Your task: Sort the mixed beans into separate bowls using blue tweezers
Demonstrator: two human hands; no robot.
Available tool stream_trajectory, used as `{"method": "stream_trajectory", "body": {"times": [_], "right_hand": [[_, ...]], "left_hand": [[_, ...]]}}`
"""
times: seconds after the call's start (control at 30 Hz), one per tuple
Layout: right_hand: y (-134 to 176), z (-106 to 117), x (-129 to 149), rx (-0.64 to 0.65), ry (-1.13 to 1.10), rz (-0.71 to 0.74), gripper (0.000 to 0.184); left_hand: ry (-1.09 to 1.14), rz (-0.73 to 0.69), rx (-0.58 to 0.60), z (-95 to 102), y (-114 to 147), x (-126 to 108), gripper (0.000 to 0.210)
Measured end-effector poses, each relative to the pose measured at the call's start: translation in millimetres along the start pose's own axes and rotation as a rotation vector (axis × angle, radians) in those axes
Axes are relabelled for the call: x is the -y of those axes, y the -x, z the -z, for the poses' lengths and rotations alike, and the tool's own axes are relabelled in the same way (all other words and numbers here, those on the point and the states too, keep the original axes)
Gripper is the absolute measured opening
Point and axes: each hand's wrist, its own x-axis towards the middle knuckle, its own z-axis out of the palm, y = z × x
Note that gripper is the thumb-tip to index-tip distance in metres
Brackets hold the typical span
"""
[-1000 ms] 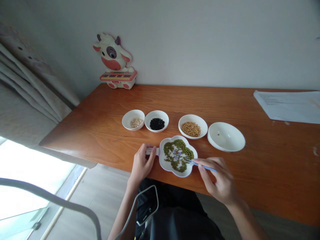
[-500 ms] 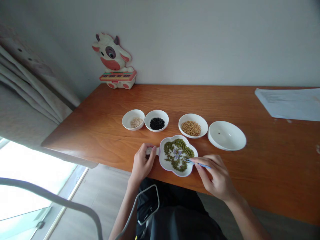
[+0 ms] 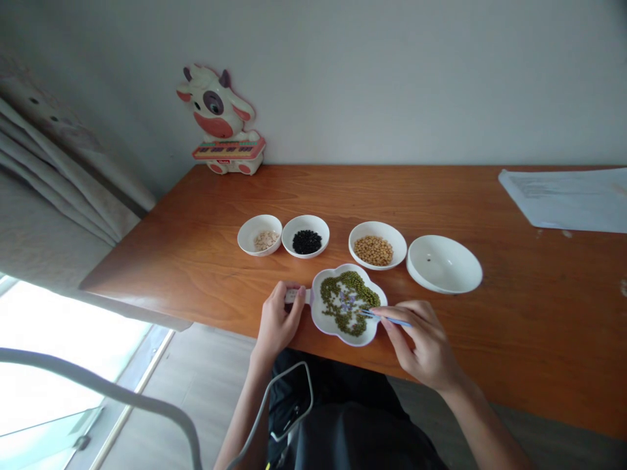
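The left hand (image 3: pixel 279 320) is gripping a flower-shaped dish (image 3: pixel 318 318) by its nine-o'clock handle (image 3: pixel 308 296); the right hand (image 3: pixel 424 343) is pinching a blue fork (image 3: pixel 399 322) at four o'clock. The dish is sitting on the desk (image 3: pixel 539 313), green beans (image 3: pixel 363 292) inside, seven o'clock from the yellow-bean bowl (image 3: pixel 376 228).

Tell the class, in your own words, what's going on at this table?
A person sits at a wooden table. The left hand grips the handle of a flower-shaped dish holding green beans. The right hand holds a slim blue tool, its tip at the beans; whether it grips one is too small to tell. Beyond the dish stand four white bowls: from the left, they hold pale pieces, black beans, yellow beans and a small dark speck.
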Motion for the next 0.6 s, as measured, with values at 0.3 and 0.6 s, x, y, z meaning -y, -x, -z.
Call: {"method": "stream_trajectory", "body": {"times": [0.3,0.6], "right_hand": [[-3.1,3.5,2.3,-0.054,0.005,0.046,0.037],[-3.2,7.3,1.0,-0.064,0.0,0.017,0.035]], "left_hand": [[-0.006,-0.004,-0.003,0.1,0.0,-0.1,0.024],[-0.008,-0.012,-0.014,-0.3,0.1,0.6,0.024]]}}
